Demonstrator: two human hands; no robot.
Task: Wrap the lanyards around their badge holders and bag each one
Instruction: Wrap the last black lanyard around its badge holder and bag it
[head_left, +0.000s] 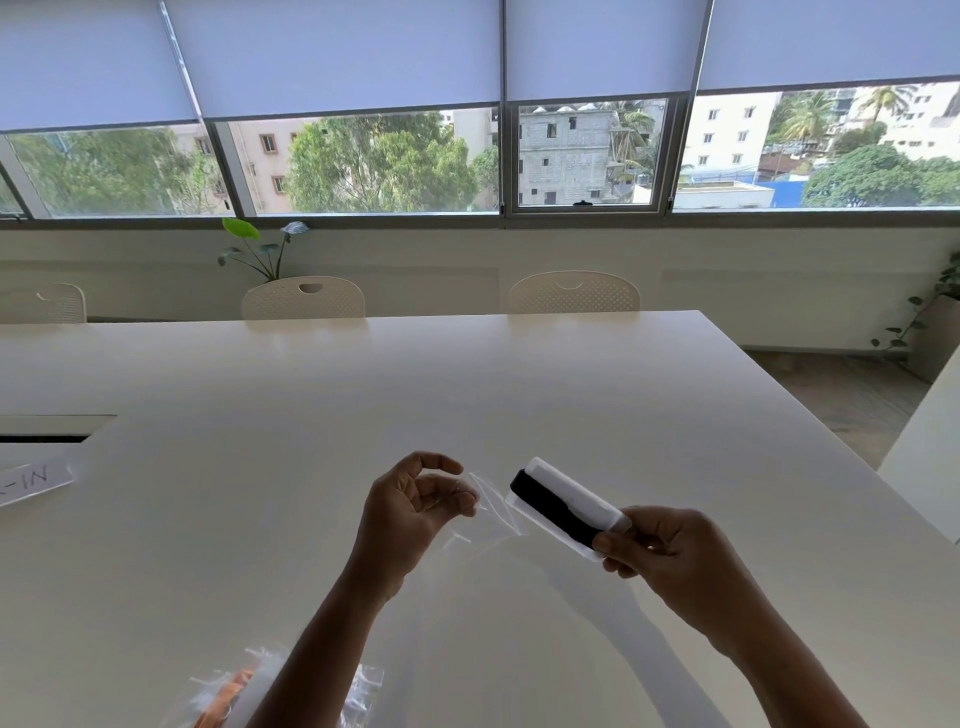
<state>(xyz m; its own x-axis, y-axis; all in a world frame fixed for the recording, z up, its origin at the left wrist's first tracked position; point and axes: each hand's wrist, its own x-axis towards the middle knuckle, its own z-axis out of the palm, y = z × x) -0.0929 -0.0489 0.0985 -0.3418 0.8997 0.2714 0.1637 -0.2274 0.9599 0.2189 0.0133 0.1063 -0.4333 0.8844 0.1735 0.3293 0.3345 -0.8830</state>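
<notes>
Nearest the camera, at the bottom edge, lie filled clear plastic bags with something orange inside (228, 693), half hidden behind the left forearm; they look like finished pieces set aside close to the body, out of the working space, though how many there are cannot be told.

Above them, both hands work over the smooth white table (571, 395). The left hand (410, 512) pinches the edge of 1 small clear plastic bag (491, 512) between thumb and curled fingers, the rest of the film hanging loose toward the right. Held by the edge this way, the bag's mouth seems turned toward the other hand so it can receive the load, though the film is too transparent to tell whether the mouth is open.

The right hand (662, 548) grips 1 end of the flat white rectangular badge holder (563, 501), thumb on top and fingers curled below. The black lanyard (550, 512) is already wound around it, so the wrapping of this piece appears done. Gripping the far end leaves the leading end free, and that end points at the bag, just beside its loose film. The step in hand is probably the insertion; it calls for the bag's mouth to be spread first.

Further left, a white paper label with handwritten letters (31, 480) lies near a dark slot in the table (49, 434). Beyond the far edge stand cream perforated chairs (304, 299), a green leafy plant (260, 249) and half-lowered blinds (343, 52) over the windows.
</notes>
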